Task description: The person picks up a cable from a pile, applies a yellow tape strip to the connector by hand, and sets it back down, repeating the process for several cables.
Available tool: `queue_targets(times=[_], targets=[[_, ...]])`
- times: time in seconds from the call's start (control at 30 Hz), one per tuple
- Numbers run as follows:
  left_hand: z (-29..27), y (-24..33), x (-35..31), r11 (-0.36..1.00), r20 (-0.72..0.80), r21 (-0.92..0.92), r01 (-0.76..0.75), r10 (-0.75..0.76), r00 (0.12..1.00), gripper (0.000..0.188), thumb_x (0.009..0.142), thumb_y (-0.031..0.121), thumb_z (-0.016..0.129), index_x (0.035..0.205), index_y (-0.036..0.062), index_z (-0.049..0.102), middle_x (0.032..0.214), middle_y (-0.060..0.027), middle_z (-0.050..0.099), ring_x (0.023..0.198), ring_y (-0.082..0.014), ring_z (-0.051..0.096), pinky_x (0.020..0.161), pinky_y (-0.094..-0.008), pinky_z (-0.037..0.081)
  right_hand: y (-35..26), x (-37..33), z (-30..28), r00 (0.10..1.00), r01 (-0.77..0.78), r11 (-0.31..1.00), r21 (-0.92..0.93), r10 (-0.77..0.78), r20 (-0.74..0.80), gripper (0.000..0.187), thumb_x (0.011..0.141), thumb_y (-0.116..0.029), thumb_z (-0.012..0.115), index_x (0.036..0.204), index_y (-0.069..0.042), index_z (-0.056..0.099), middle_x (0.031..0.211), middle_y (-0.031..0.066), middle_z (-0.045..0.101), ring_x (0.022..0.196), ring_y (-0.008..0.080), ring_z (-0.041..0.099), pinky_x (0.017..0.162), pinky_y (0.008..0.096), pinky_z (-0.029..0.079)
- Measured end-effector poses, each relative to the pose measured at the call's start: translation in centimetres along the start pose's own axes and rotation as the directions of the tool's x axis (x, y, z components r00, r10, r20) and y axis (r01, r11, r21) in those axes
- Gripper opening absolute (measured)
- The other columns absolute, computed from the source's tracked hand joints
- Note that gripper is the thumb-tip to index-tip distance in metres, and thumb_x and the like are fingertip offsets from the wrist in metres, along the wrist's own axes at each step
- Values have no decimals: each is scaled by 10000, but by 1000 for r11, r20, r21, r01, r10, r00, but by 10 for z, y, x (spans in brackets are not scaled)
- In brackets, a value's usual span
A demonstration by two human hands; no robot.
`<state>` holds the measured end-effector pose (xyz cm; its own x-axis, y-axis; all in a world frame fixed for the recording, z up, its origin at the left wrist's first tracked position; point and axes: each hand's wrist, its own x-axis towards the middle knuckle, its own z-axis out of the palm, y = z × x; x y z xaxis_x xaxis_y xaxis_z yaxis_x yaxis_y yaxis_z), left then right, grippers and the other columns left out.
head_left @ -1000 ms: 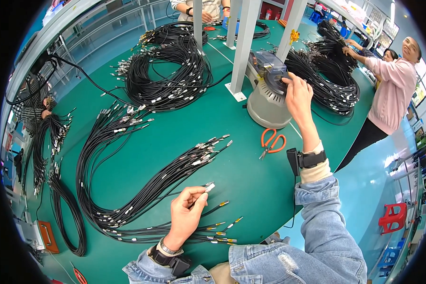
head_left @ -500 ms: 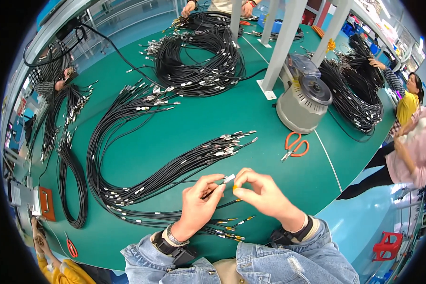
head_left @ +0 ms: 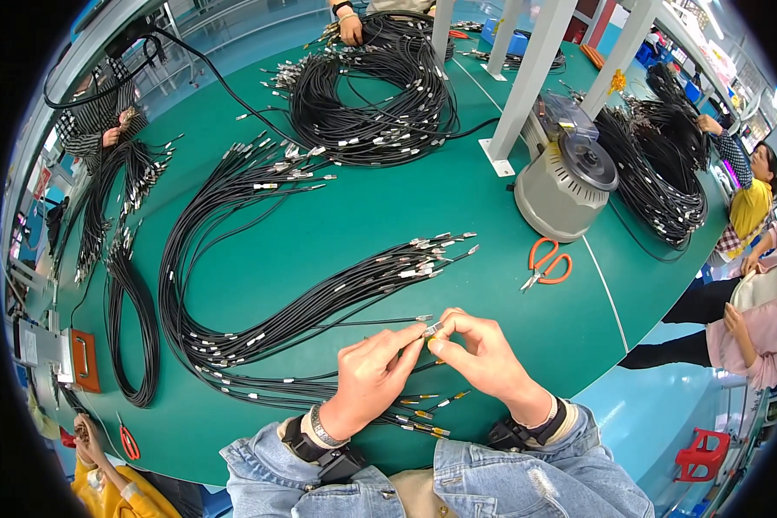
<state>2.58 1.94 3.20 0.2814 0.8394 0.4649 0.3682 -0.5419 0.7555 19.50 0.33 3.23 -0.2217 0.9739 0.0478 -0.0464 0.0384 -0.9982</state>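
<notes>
My left hand (head_left: 375, 373) is closed, with thumb and fingertips pinching a black cable's end. Its small metallic connector (head_left: 432, 330) shows between my two hands. My right hand (head_left: 485, 356) pinches at the same connector from the other side. A bit of yellow shows under the right fingertips, too small to name. Just beyond my left fingers lies another black cable end (head_left: 388, 321) with a pale tip. A long bundle of black cables (head_left: 319, 319) with white-tagged ends curves across the green table. More cable ends with yellow tips (head_left: 423, 414) lie beneath my wrists.
Orange-handled scissors (head_left: 547, 266) lie right of my hands, before a round grey machine (head_left: 565, 190). Metal posts (head_left: 527, 86) rise from the green table (head_left: 509, 302). Coiled cables (head_left: 371, 112) lie far off, and another bundle (head_left: 652, 173) at right. Other people work around the table.
My fingertips have come closer together, and both hands now meet at the connector. The pale tip beyond my left hand has come into sight. The whole view has shifted slightly.
</notes>
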Motion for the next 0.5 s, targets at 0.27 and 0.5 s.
queue_targets(times=[0.27, 0.5], targets=[[3, -3, 0, 991, -43, 51, -120, 122, 992, 266, 710, -51, 691, 950, 57, 655, 597, -43, 576, 438, -120, 497, 408, -242, 381, -1, 1, 1, 999, -47, 999, 17, 47, -16, 83, 845, -21, 581, 780, 6, 537, 809, 20, 496, 780, 100, 452, 710, 267, 377], [3, -3, -1, 989, -44, 76, -130, 133, 990, 271, 706, -53, 691, 949, 62, 653, 588, -37, 572, 433, -125, 497, 407, -244, 385, -1, 1, 0, 998, -63, 998, 18, 63, -16, 93, 852, -30, 576, 777, 11, 539, 813, 22, 501, 782, 100, 451, 710, 266, 376]])
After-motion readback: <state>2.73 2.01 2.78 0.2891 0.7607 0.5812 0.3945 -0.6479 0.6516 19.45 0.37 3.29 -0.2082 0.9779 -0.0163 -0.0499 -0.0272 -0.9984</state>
